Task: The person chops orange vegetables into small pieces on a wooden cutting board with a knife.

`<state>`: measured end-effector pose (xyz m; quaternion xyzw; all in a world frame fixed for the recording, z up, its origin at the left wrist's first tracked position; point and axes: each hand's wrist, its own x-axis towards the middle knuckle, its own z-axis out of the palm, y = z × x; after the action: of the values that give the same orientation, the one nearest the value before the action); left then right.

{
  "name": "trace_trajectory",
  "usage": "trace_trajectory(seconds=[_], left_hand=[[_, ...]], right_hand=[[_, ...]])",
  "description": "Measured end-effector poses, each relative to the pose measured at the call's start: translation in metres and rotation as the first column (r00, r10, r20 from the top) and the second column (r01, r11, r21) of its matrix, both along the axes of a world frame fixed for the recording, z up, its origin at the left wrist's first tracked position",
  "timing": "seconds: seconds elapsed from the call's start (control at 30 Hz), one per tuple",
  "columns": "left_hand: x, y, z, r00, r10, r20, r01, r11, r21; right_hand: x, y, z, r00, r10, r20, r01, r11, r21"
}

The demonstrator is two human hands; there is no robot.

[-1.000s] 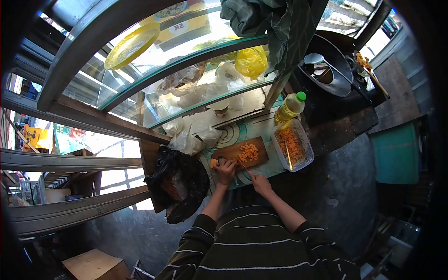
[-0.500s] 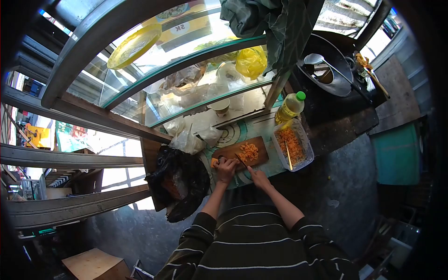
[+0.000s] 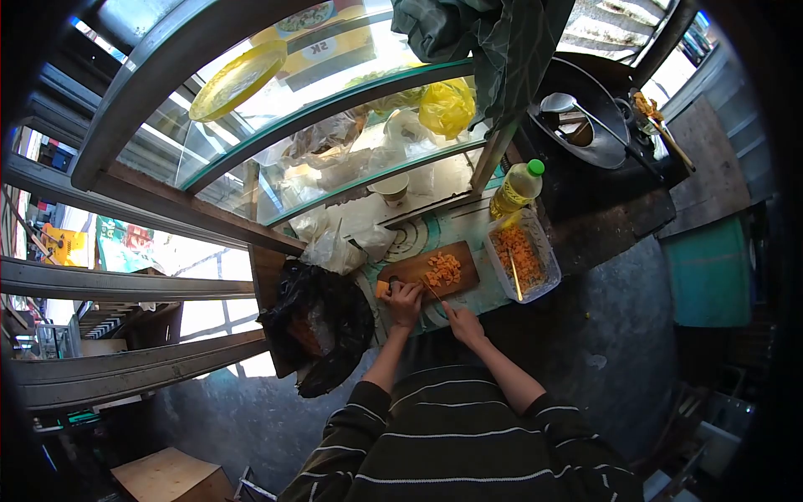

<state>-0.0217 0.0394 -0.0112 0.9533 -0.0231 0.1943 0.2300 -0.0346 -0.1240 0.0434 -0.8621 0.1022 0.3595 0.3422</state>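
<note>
A brown wooden cutting board [image 3: 403, 270] lies on the counter before me, with a pile of chopped orange pieces [image 3: 443, 270] that look like carrot on its right half. My left hand [image 3: 405, 303] is closed over an orange carrot chunk [image 3: 382, 289] at the board's left end. In my right hand [image 3: 463, 325] is the handle of a knife [image 3: 433, 292]. Its blade points up and left over the board, close to my left fingertips. Right of the board, a clear plastic container [image 3: 544, 280] holds more small orange pieces and a spoon [image 3: 516, 276].
Behind the container stands a green-capped bottle [image 3: 516, 191]. A black plastic bag [image 3: 322, 314] sits left of the board, below white plastic bags [image 3: 335, 251]. A glass display case [image 3: 335, 197] rises behind. At the right is a wok [image 3: 598, 151] with a ladle [image 3: 559, 103].
The knife blade has shifted slightly at my left fingertips, and my right hand sits a little lower. The whole view has moved slightly. My left hand keeps its hold.
</note>
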Motion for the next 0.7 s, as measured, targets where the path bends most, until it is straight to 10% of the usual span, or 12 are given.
trace_trajectory(seconds=[0.7], left_hand=[[0.001, -0.007, 0.006, 0.997, 0.082, 0.006, -0.082, 0.997, 0.003]], right_hand=[[0.008, 0.0, -0.003, 0.994, 0.108, 0.006, -0.107, 0.992, -0.066]])
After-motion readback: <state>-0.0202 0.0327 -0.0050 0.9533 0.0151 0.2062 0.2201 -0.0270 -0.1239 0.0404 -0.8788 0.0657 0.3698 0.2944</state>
